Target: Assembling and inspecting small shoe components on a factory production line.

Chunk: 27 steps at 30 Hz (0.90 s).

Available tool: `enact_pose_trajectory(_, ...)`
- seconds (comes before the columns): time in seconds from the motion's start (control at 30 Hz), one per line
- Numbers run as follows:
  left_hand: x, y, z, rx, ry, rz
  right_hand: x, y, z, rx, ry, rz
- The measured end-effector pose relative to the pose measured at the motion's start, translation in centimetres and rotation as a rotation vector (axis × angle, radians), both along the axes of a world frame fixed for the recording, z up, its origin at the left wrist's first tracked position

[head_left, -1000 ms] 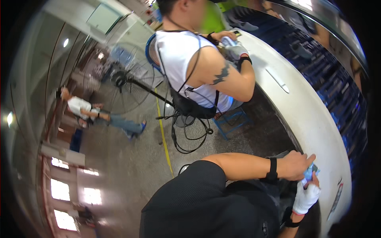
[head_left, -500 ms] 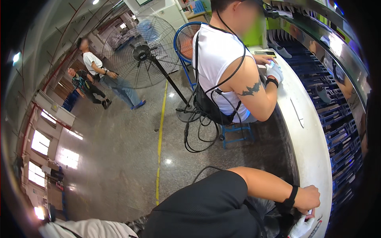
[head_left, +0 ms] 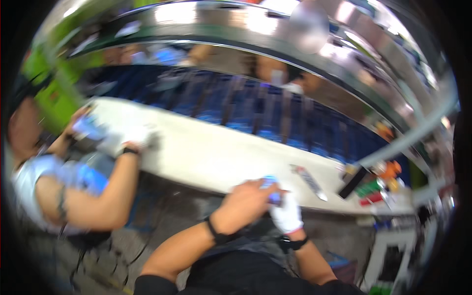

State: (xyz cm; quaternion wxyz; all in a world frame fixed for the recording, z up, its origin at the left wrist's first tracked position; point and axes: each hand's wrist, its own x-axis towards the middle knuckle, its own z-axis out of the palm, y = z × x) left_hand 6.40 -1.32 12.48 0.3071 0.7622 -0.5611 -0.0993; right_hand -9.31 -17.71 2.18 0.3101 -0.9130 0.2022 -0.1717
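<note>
At the near edge of the pale bench point(head_left: 196, 142), my bare left hand point(head_left: 246, 204) is closed, its fingers curled toward the right one. My right hand point(head_left: 286, 215), in a white glove, meets it there and also looks closed. Between them shows a small blue-lit object point(head_left: 270, 183), too blurred to name; the fingers partly cover it. To the right of my hands lies a slim grey tool point(head_left: 309, 182) with a reddish end, touched by neither hand.
On the left a co-worker point(head_left: 78, 191) sits at the same bench, one gloved hand over it. A dark blue slatted conveyor point(head_left: 236, 105) runs behind the bench under a shiny metal hood point(head_left: 221, 24). Orange, green and red items point(head_left: 381, 184) crowd the right end, near a slanting pale bar point(head_left: 413, 132).
My view has swung right, from the aisle, fan and co-worker's side to the bench. Both my hands now appear in the middle, still together. The picture is blurred by the turn.
</note>
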Motion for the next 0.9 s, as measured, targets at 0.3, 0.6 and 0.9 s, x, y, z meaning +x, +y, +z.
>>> enact_pose_trajectory(0.3, -3.5, -2.1, -6.8, -0.549, 0.091, -0.117, -4.8, -1.4, 7.7, 0.039, -0.264, 0.16)
enact_pose_trajectory(0.6, -5.3, -2.9, -9.7, -0.688, 0.071, 0.136, -2.1, -2.0, 6.4, 0.078, -0.291, 0.118)
enact_pose_trajectory(0.9, -4.9, -2.7, -8.9, -0.532, 0.338, -0.014, -1.7, -1.7, 6.0, 0.114, -0.344, 0.123)
